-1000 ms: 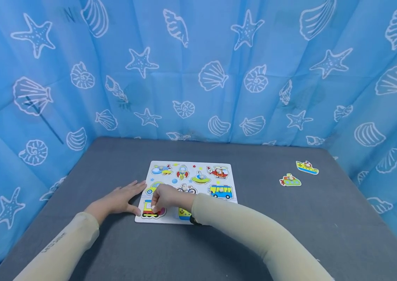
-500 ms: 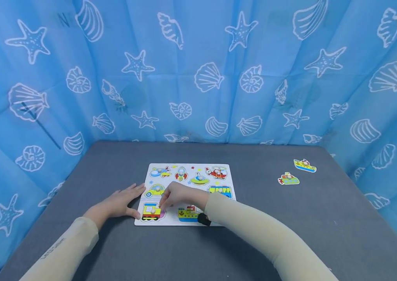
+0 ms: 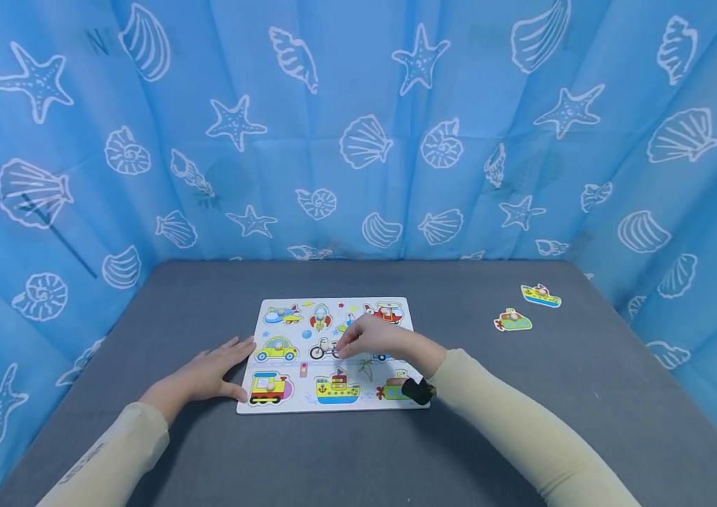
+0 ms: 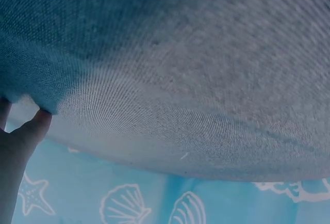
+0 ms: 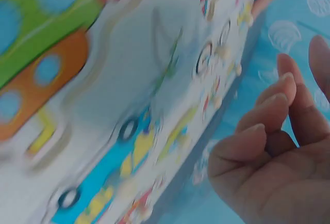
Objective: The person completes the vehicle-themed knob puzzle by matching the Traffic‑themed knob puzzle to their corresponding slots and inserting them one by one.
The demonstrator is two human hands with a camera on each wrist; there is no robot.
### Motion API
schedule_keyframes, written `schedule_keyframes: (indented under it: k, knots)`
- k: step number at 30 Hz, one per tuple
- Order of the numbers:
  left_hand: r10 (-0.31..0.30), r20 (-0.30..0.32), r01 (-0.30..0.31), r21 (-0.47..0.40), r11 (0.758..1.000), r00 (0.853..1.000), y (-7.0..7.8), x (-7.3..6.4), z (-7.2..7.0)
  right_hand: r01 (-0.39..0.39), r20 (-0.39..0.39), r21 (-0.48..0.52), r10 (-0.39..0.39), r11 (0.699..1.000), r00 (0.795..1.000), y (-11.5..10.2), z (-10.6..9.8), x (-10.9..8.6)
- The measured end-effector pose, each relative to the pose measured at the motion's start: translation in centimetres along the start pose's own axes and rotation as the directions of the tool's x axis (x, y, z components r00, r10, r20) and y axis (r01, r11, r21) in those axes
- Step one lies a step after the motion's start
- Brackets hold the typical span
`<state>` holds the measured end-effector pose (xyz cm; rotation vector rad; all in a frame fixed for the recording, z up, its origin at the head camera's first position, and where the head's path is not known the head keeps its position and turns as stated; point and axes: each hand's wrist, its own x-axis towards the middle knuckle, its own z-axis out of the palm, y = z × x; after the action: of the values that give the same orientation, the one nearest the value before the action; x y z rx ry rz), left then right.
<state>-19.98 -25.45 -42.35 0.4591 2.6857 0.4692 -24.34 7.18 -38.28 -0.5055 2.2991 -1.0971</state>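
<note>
A white knobbed puzzle board point(image 3: 303, 400) with vehicle pictures lies on the table. My left hand point(image 3: 209, 373) rests flat beside its left edge, fingertips touching or very near it; the left wrist view shows only part of this hand point(image 4: 20, 144). My right hand point(image 3: 387, 339) is above the board's middle right, near the bicycle piece point(image 3: 319, 350). In the right wrist view, the fingers of the right hand point(image 5: 273, 141) are loosely bent with nothing between them. A train piece point(image 3: 266, 387) sits at the board's lower left. The board's ship picture point(image 3: 337, 391) shows no knob.
Two loose pieces, a ship point(image 3: 541, 296) and a green submarine point(image 3: 513, 320), lie on the grey table point(image 3: 460, 451) right of the board. A blue shell-patterned curtain point(image 3: 333, 91) surrounds the table's back and sides.
My right hand has left the train piece at the lower left and moved right, across the board. The left hand has stayed at the board's left edge. The head view has shifted slightly.
</note>
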Motion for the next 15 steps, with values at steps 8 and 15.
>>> schedule_keyframes:
  k: [8, 15]
  knots:
    - [0.004, 0.002, -0.004, -0.005, 1.0, 1.0, 0.1, 0.1, -0.1, -0.016, -0.048, -0.003, 0.016, 1.0, 0.999, 1.9, -3.2, -2.9]
    - [0.004, 0.028, -0.003, -0.03, 1.0, 1.0, 0.3, -0.1, -0.3, -0.049, -0.116, 0.015, 0.051, 0.999, 0.992, 4.0, -5.5, -5.3]
